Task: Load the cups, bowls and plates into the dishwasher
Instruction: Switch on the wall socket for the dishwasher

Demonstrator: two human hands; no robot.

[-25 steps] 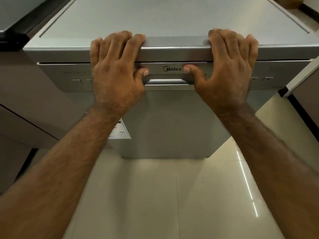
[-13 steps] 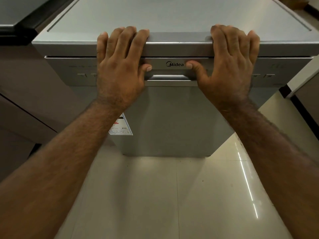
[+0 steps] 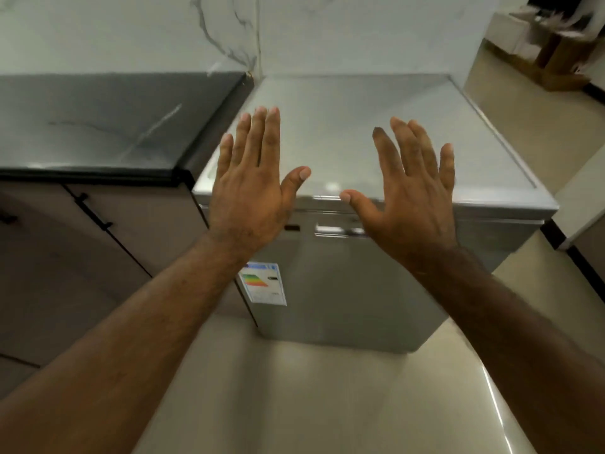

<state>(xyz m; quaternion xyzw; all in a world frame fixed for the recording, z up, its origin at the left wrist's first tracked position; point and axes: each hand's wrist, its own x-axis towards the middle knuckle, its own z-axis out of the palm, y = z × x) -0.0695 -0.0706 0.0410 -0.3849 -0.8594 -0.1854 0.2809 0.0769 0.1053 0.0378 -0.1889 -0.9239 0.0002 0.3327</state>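
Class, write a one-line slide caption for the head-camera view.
Left hand and right hand held open before the closed silver dishwasher beside a dark countertop.

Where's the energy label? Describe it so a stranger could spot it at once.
Start at the silver dishwasher standing right of the dark countertop. On its front door, near the left edge and below the handle, sits the energy label. It is the only sticker on the plain door: white with a blue top and stepped bars running green to red.

Glossy cream floor below me, the silver dishwasher standing on it, just beside the dark-topped surface.
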